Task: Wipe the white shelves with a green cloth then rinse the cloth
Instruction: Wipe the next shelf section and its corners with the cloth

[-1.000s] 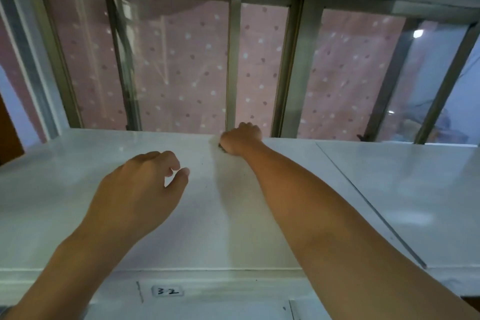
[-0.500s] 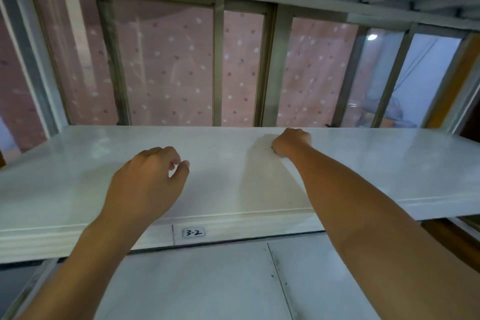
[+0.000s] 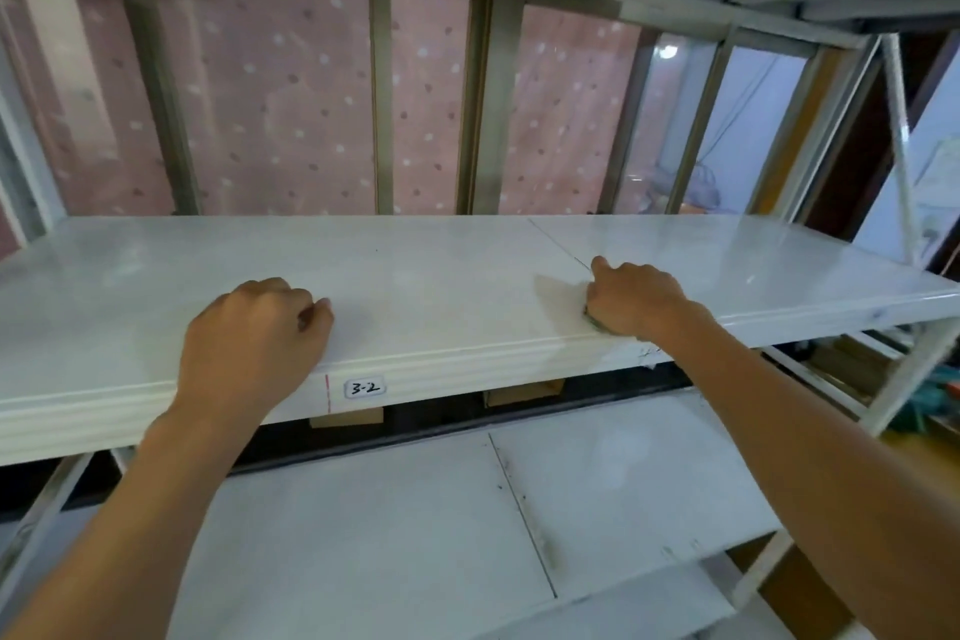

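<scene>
Two bare forearms reach up and forward from the lower corners of the head view onto the upper white shelf (image 3: 467,286), both hands palm down. The left hand (image 3: 254,338) rests near the shelf's front lip, just left of the small label (image 3: 365,387) marked "3-2" — its fingers are curled into a loose fist with the thumb tip against the forefinger, and nothing shows inside that grip. The right hand (image 3: 631,299) lies farther right on the same shelf, close to the front edge and just right of the thin seam (image 3: 558,244) that crosses the board; the wrist is bent slightly inward and the knuckles point toward the window behind.

That right grip is clenched tight over the green cloth (image 3: 597,320), of which only a small dull-green sliver peeps out below the heel of the hand, pressed flat to the shelf top right at the lip. The rest of the cloth is hidden under the palm and fingers.

The two hands are well apart, with bare glossy board between them. Below, the lower white shelf (image 3: 415,535) shows its own seam and a few dark specks. Behind the rack stands a metal-framed window (image 3: 382,94) backed by a pink dotted curtain (image 3: 280,109)
</scene>
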A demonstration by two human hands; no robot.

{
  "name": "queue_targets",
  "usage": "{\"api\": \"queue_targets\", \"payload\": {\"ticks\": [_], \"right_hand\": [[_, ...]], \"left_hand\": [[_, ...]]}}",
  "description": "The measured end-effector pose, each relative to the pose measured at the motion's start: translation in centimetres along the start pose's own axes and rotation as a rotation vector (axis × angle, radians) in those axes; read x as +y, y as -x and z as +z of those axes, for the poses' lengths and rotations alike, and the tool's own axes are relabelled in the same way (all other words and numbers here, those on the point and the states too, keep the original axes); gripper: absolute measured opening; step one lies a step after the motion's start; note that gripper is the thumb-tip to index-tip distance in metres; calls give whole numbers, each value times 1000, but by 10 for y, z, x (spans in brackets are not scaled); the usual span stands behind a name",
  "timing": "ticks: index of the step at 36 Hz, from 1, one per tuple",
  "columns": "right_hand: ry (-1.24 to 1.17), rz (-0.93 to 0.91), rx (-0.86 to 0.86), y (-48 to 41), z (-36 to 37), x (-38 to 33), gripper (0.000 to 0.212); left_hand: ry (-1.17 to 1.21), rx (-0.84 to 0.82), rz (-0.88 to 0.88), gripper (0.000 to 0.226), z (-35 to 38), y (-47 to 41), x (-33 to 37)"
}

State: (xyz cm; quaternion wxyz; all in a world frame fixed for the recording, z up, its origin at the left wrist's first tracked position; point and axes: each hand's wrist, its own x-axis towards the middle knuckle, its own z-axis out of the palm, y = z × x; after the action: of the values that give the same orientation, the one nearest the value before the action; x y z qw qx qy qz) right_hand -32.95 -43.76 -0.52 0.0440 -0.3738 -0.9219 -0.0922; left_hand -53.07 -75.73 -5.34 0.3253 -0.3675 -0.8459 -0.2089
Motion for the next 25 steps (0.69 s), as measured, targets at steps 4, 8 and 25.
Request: {"api": "queue_targets", "payload": {"ticks": [4, 8, 25], "right_hand": [[3, -83, 44, 21, 2, 12, 29], [24, -137, 72, 22, 4, 13, 25], [-320, -378, -100, 87, -9, -38, 21]], "left_hand": [[-7, -21, 3, 49, 1, -5, 10], [-4, -28, 11, 51, 3, -10, 20], [84, 97, -43, 52, -7, 2, -12]]}}
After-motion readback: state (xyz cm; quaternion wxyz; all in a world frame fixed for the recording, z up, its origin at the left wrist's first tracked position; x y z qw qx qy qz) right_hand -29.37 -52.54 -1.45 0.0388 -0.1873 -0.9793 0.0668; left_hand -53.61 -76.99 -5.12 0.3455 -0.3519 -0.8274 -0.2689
